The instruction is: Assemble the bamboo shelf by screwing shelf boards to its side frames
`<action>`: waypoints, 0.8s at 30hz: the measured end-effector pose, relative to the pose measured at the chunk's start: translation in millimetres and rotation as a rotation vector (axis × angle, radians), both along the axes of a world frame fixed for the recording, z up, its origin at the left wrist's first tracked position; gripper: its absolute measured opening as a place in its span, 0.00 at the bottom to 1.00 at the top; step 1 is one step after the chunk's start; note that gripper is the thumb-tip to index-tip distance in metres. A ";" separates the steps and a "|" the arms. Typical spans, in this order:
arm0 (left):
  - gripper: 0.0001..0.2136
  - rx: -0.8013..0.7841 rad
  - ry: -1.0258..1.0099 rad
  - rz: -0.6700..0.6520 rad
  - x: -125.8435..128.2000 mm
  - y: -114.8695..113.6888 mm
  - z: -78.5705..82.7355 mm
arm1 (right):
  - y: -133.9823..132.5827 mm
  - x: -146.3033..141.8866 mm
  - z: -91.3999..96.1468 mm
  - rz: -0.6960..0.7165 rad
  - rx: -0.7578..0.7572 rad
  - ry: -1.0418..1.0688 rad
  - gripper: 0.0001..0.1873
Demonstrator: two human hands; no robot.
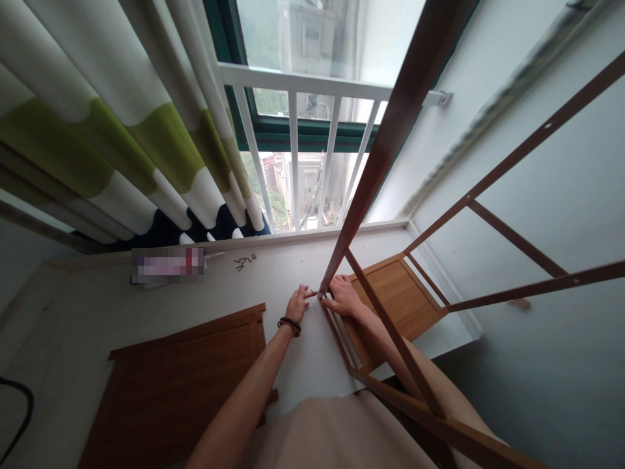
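Observation:
A brown wooden rack frame (375, 156) stands tilted on the white ledge, with a slatted-edge shelf board (398, 293) fitted low between its posts. My right hand (343, 294) is closed around the foot of the nearest post, its thumb along the lower rail. On the other side of that foot, my left hand (297, 303) has its fingers pinched close to the post. A small thin piece seems to show at the fingertips, too small to name. Dark beads circle the left wrist. Several small metal screws (243, 262) lie loose on the ledge, left of my hands.
Another brown wooden panel (190, 371) lies on the white ledge (161, 312) at left. A blurred-out packet (167, 266) is near the curtain (131, 130). White railings (293, 156) cross the window, and a wall (561, 215) bounds the right side.

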State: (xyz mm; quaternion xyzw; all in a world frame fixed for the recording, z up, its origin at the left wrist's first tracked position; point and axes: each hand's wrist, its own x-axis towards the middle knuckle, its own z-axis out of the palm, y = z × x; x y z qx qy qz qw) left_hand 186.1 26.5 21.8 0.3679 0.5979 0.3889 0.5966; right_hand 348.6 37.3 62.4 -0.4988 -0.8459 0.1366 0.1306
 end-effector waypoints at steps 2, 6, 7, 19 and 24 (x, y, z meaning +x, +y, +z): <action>0.27 0.041 -0.027 -0.001 -0.1 5.0 6.1 | -0.1 -0.3 0.8 0.006 -0.008 0.012 0.09; 0.27 0.162 -0.057 0.000 0.1 1.7 15.5 | -0.2 -0.2 0.9 0.005 -0.018 0.017 0.10; 0.26 0.175 -0.050 0.004 0.3 -1.3 15.6 | -0.2 -0.1 0.6 0.001 -0.017 0.013 0.09; 0.27 0.079 0.051 -0.002 1.2 2.1 14.6 | 0.6 0.2 -1.4 0.010 -0.024 0.007 0.10; 0.26 0.206 0.006 -0.011 2.1 -9.8 13.6 | 0.2 0.1 -1.7 -0.001 -0.023 0.002 0.10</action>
